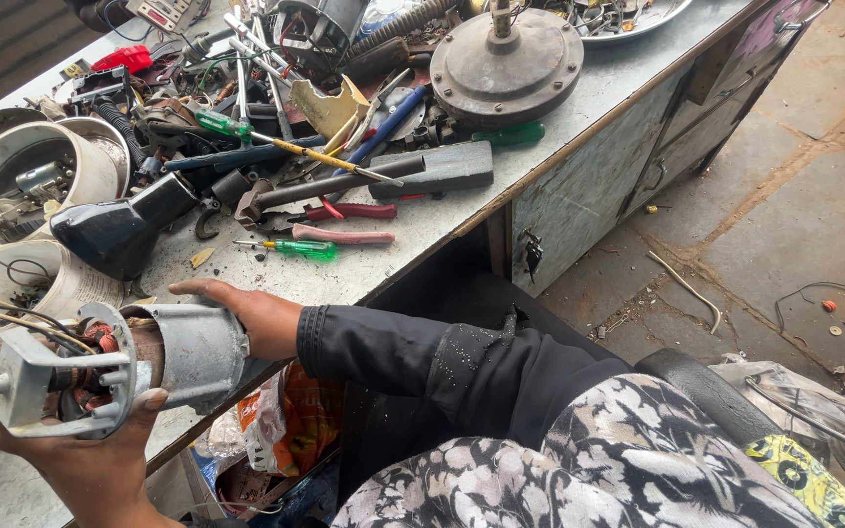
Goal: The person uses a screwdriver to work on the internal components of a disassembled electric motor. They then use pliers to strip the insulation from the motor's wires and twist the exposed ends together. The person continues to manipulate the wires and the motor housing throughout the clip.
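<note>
My left hand (85, 460) cups the front end of a grey electric motor (119, 367) from below, thumb on its open frame where copper windings show. My right hand (246, 313), in a black sleeve, grips the motor's round metal housing from behind. The motor is held just above the near edge of the metal workbench (579, 108). Thin wires trail from the motor toward the left.
The bench is crowded: a green-handled screwdriver (295, 248), red pliers (344, 223), a hammer-like dark tool (393, 174), a round rusty motor cover (506, 64), white housings (22, 181), a dark blue casing (119, 233). Stone floor with scraps lies right.
</note>
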